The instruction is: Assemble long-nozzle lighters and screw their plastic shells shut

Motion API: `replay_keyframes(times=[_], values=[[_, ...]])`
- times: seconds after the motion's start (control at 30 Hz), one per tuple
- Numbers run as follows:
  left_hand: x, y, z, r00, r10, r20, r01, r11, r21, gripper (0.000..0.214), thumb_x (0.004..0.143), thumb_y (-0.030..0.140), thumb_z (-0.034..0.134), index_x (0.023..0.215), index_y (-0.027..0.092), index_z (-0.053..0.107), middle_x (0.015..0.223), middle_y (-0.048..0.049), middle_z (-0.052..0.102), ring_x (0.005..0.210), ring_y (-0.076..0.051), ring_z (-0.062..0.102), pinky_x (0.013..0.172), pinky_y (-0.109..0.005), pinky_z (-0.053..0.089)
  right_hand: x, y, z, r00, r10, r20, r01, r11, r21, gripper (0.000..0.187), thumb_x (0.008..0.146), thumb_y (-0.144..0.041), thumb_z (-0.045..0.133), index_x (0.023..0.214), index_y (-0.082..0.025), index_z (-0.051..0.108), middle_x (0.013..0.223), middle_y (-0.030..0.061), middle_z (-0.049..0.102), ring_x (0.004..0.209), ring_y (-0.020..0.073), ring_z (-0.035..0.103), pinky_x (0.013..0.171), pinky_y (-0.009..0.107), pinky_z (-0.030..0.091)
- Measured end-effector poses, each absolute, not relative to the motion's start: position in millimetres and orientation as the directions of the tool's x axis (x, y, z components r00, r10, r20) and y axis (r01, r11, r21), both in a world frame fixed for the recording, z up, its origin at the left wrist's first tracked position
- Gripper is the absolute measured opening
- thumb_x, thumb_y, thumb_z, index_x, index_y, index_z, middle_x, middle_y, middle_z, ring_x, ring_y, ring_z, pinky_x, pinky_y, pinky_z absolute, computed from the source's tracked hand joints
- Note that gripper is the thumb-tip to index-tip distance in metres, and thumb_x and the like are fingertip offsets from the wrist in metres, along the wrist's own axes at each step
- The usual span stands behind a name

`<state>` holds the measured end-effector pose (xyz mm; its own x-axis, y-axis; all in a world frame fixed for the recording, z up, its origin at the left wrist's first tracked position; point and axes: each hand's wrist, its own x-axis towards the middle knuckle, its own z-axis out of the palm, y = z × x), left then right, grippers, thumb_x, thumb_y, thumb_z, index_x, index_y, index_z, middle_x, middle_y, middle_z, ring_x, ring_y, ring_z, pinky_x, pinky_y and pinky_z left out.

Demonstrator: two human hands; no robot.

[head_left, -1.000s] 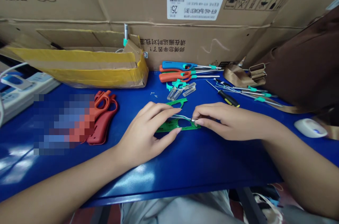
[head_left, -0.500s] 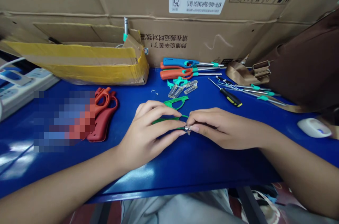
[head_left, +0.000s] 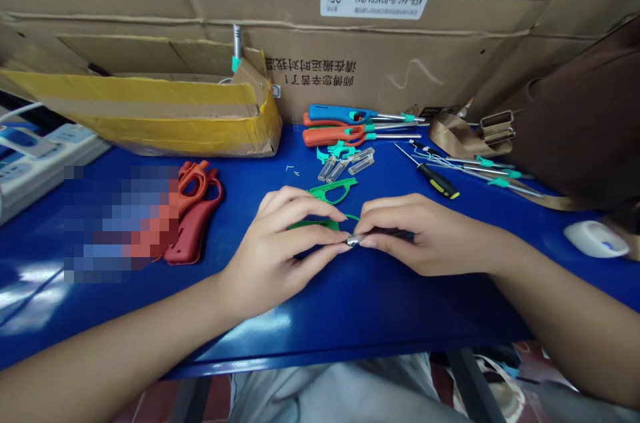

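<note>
My left hand (head_left: 287,246) and my right hand (head_left: 425,233) meet over the blue table. Between their fingertips is a small part with a shiny metal end (head_left: 354,240). A dark length of it runs under my right fingers, mostly hidden. Thumb and finger of each hand are closed on the metal end. Just behind my left fingers lies a green plastic handle shell (head_left: 320,224), partly covered. Beyond it rests another green handle shell (head_left: 336,191) with a trigger loop. Past that are several clear tubes (head_left: 338,168) and turquoise plastic pieces (head_left: 342,150).
Long-nosed lighters (head_left: 335,136) with blue and orange handles lie at the back. A black-and-yellow screwdriver (head_left: 438,182) and metal rods with wires (head_left: 483,161) are to the right. Red handle shells (head_left: 193,230) lie left, before a yellow-taped box (head_left: 200,133). A white device (head_left: 595,238) sits far right.
The part between my fingers has changed direction: its dark length showed toward my left fingers and now extends under my right hand. The view has shifted slightly.
</note>
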<state>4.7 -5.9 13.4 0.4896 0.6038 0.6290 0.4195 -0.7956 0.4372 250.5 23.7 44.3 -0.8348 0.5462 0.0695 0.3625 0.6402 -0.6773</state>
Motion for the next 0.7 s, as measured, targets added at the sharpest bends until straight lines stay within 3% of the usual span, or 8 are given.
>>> replay_keyframes(times=[0.2, 0.37, 0.5, 0.7], values=[[6.2, -3.8, 8.0, 0.497, 0.669, 0.553, 0.397, -0.742, 0.540, 0.005, 0.086, 0.020, 0.081, 0.089, 0.023, 0.078, 0.109, -0.0040, 0.076, 0.100, -0.022, 0.066, 0.090, -0.042, 0.047, 249.8, 23.3, 40.4, -0.844, 0.532, 0.070, 0.361, 0.660, -0.659, 0.019, 0.103, -0.020, 0.052, 0.098, -0.014, 0.070, 0.093, 0.0030, 0.067, 0.085, 0.0122, 0.062, 0.081, 0.023, 0.045], [6.6, -4.6, 6.3, 0.508, 0.665, 0.547, 0.409, -0.745, 0.527, 0.005, 0.087, 0.019, 0.079, 0.090, 0.023, 0.078, 0.109, -0.0038, 0.077, 0.100, -0.022, 0.066, 0.090, -0.041, 0.047, 250.9, 25.3, 40.4, -0.851, 0.524, 0.040, 0.381, 0.668, -0.639, 0.020, 0.104, -0.024, 0.052, 0.102, -0.016, 0.070, 0.096, 0.0026, 0.068, 0.088, 0.0125, 0.063, 0.080, 0.023, 0.044], [6.5, -4.4, 7.7, 0.496, 0.669, 0.553, 0.410, -0.742, 0.531, 0.005, 0.085, 0.020, 0.081, 0.089, 0.023, 0.079, 0.108, -0.0038, 0.077, 0.099, -0.022, 0.066, 0.089, -0.041, 0.046, 254.1, 27.0, 42.5, -0.857, 0.513, 0.044, 0.411, 0.733, -0.542, 0.022, 0.106, -0.029, 0.050, 0.109, -0.020, 0.070, 0.100, 0.0018, 0.070, 0.088, 0.0139, 0.063, 0.077, 0.026, 0.042], [7.0, -1.5, 6.2, 0.540, 0.724, 0.429, 0.395, -0.669, 0.630, 0.007, 0.080, 0.022, 0.085, 0.084, 0.024, 0.081, 0.109, -0.0030, 0.076, 0.101, -0.022, 0.068, 0.093, -0.043, 0.045, 254.8, 24.5, 40.1, -0.895, 0.439, 0.084, 0.387, 0.855, -0.346, 0.026, 0.106, -0.027, 0.047, 0.107, -0.019, 0.072, 0.094, 0.0030, 0.071, 0.088, 0.0175, 0.061, 0.076, 0.030, 0.040]])
